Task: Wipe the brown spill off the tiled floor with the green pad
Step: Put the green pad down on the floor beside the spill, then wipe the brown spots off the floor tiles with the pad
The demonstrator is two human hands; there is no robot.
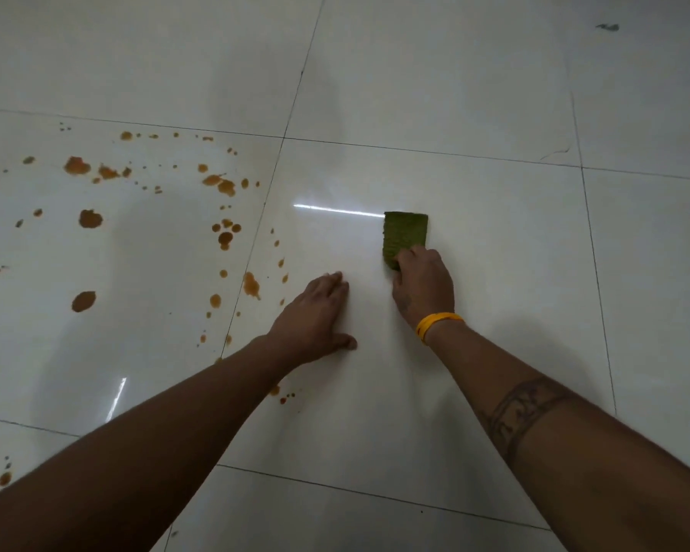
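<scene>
On the glossy white tiled floor (475,113), brown spill (90,219) dotted the left tile while the right hand (423,284) gripped the green pad (404,233) and the left hand (315,316) lay flat, fingers spread.

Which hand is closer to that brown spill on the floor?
Left. The left hand lies flat beside the brown spill; the right hand grips the green pad farther right.

You see that the tiled floor (475,113) is glossy and smooth, with light reflected on it. On it, left of the green pad (405,235), the brown spill (90,219) looks wet and shiny. The pad itself looks matt, rough and fibrous.
</scene>
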